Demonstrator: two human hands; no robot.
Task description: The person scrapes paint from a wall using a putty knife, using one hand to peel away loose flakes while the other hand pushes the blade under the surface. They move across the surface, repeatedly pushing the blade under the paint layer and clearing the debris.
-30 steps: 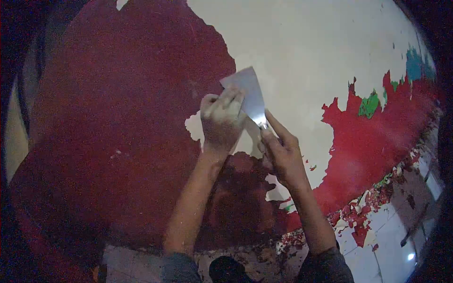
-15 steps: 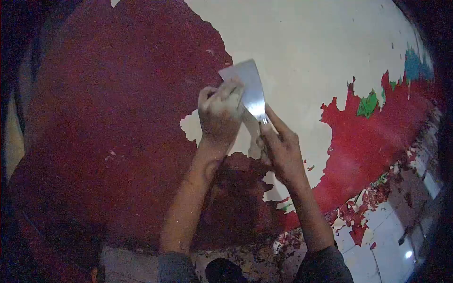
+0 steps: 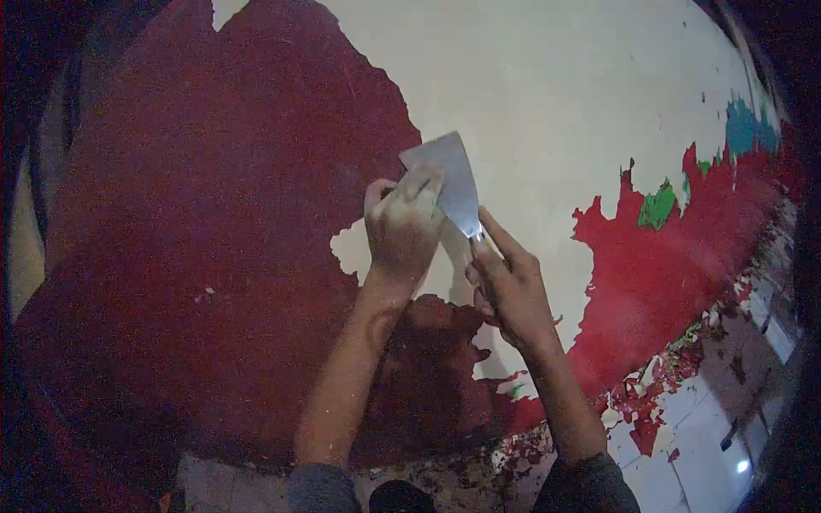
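Note:
A wide paint scraper with a shiny metal blade lies against the wall, its front edge by the border of dark red paint and bare cream surface. My right hand is wrapped round its handle, thumb up near the blade's neck. My left hand is closed, its pale, dusty fingertips pressed on the left part of the blade. Whether the left thumb grips the blade's edge cannot be seen. Most of the handle is hidden in my right hand.
Brighter red paint covers the lower right, with a green patch and a blue patch at its ragged upper border. Red and cream paint flakes lie along the wall's foot on pale floor tiles.
The wall and both hands appear slightly lower in view, as the camera has shifted. Against the paint border, the scraper and my hands stay in nearly the same place.

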